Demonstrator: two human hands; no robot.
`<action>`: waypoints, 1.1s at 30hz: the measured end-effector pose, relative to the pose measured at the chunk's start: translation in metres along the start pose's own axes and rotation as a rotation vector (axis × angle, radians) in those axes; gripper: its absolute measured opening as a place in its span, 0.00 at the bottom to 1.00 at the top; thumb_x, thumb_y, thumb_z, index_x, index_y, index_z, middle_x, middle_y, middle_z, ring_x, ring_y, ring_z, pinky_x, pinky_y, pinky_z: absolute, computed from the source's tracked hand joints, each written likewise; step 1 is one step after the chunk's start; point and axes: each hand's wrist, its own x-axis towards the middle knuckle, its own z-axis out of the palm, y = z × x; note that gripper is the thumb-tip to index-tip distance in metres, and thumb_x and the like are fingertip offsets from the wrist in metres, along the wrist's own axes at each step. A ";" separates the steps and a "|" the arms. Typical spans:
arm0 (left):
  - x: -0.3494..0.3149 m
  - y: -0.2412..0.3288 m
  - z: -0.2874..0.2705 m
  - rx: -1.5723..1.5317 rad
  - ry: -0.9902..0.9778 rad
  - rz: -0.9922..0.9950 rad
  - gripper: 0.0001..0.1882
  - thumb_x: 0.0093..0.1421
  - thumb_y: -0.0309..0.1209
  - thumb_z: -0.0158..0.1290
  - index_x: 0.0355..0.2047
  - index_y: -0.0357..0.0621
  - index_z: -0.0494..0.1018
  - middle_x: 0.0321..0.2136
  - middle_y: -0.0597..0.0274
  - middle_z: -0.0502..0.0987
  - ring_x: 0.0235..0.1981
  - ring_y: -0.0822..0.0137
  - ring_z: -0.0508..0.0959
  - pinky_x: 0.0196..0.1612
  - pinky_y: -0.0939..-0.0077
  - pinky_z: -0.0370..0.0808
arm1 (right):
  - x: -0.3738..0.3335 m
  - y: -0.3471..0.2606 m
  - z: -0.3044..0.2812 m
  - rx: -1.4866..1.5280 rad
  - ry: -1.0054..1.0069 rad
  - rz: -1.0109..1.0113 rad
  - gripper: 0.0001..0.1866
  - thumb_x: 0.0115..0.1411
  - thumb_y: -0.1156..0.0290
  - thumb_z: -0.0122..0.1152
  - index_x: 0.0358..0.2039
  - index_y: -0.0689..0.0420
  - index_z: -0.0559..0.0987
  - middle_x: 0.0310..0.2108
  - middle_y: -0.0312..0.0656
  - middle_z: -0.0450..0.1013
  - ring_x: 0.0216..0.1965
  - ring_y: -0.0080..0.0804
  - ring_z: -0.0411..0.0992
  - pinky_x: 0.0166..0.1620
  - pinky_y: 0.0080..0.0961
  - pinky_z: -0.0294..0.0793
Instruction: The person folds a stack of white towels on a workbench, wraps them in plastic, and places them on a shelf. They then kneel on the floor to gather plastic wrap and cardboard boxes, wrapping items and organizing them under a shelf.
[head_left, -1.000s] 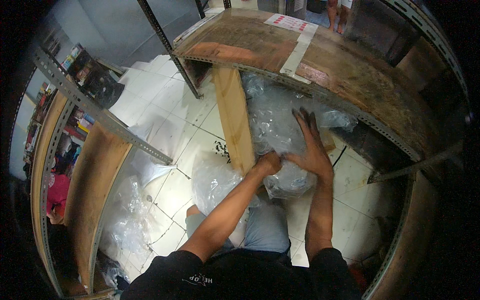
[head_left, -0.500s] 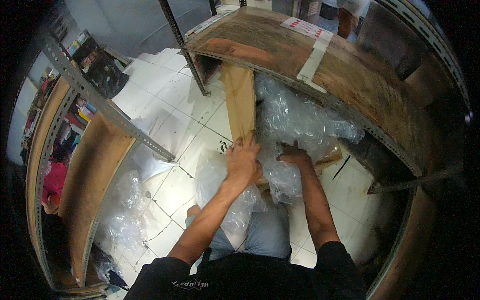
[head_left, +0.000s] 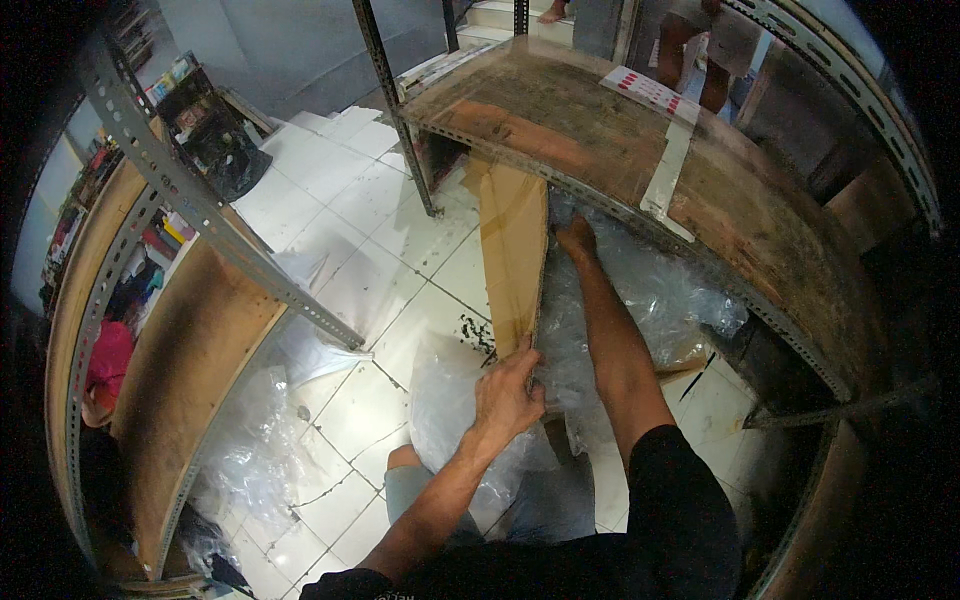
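Note:
A brown cardboard box (head_left: 512, 255) stands on the floor in front of me, partly under a low wooden shelf. Crumpled clear plastic sheeting (head_left: 625, 290) fills it and bulges over its right side. My left hand (head_left: 508, 395) grips the box's near left corner, its index finger lying along the edge. Farther in, my right hand (head_left: 577, 240) is closed against the sheeting near the far end of the box; its fingertips are partly hidden. More clear plastic (head_left: 445, 385) spills out at the near left, draping over my legs.
The wooden shelf (head_left: 560, 130), with metal edging and a taped paper, overhangs the box. A slotted metal post (head_left: 395, 120) rises at its left corner. Left, another shelf unit (head_left: 200, 340) stands beside loose plastic (head_left: 250, 440) on the tiles. A person's legs (head_left: 700, 60) show beyond.
My right hand has moved away from me, from the near part of the box to its far end. My left hand has stayed at the near left edge. The view has shifted slightly.

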 end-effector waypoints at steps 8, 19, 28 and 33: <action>-0.003 -0.005 0.004 -0.002 0.055 -0.041 0.20 0.46 0.24 0.56 0.42 0.48 0.72 0.40 0.51 0.79 0.41 0.46 0.78 0.43 0.53 0.75 | -0.105 0.030 -0.060 0.054 -0.104 -0.021 0.29 0.56 0.56 0.61 0.49 0.67 0.74 0.37 0.52 0.77 0.40 0.46 0.75 0.45 0.38 0.74; 0.001 0.010 0.016 0.017 0.101 -0.009 0.19 0.44 0.23 0.57 0.40 0.47 0.73 0.36 0.52 0.81 0.39 0.47 0.80 0.40 0.53 0.75 | -0.249 0.111 -0.154 0.778 0.357 0.118 0.23 0.43 0.71 0.69 0.39 0.62 0.72 0.32 0.40 0.71 0.32 0.32 0.69 0.36 0.31 0.70; 0.002 0.011 0.038 0.090 0.067 0.028 0.18 0.46 0.25 0.56 0.41 0.46 0.73 0.42 0.51 0.78 0.41 0.47 0.79 0.43 0.53 0.74 | -0.355 0.161 -0.123 0.348 0.097 0.015 0.19 0.44 0.77 0.71 0.39 0.63 0.80 0.36 0.43 0.78 0.40 0.32 0.75 0.45 0.30 0.73; 0.005 0.028 0.040 0.127 0.057 0.002 0.18 0.47 0.26 0.58 0.41 0.44 0.73 0.49 0.49 0.75 0.44 0.45 0.77 0.45 0.53 0.74 | -0.368 0.165 -0.124 0.383 0.406 -0.012 0.13 0.49 0.74 0.69 0.36 0.64 0.82 0.27 0.39 0.79 0.32 0.31 0.76 0.41 0.30 0.74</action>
